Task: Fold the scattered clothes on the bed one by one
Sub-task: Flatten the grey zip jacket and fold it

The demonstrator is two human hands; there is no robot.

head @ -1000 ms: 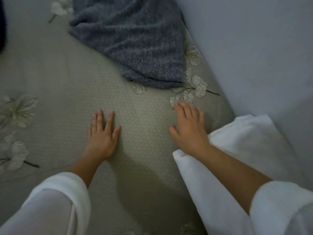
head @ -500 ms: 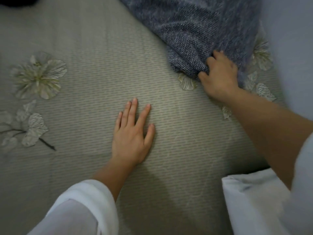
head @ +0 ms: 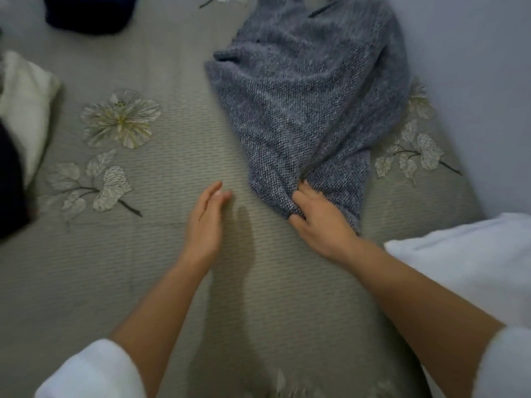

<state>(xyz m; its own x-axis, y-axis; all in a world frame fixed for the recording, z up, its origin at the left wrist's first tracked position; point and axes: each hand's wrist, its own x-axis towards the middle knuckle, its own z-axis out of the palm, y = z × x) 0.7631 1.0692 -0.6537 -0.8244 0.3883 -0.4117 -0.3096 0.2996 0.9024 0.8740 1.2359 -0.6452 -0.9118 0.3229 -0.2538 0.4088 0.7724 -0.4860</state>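
Observation:
A blue-grey knitted garment (head: pixel 310 90) lies crumpled on the grey flowered bed sheet (head: pixel 143 254), stretching from the top of the view down toward me. My right hand (head: pixel 319 219) grips its near corner, fingers curled into the knit and bunching it. My left hand (head: pixel 205 222) hovers just above the sheet to the left of the garment, fingers straight and turned on edge, holding nothing.
A folded white cloth (head: pixel 471 259) lies at the right by the pale wall (head: pixel 474 81). A white cushion or cloth (head: pixel 26 107) and dark items (head: pixel 89 12) sit at the left and top left. Bare sheet lies between my arms.
My right hand has pulled the knitted garment's corner toward me after reaching out and grabbing it. My left hand has lifted off the sheet and turned on edge.

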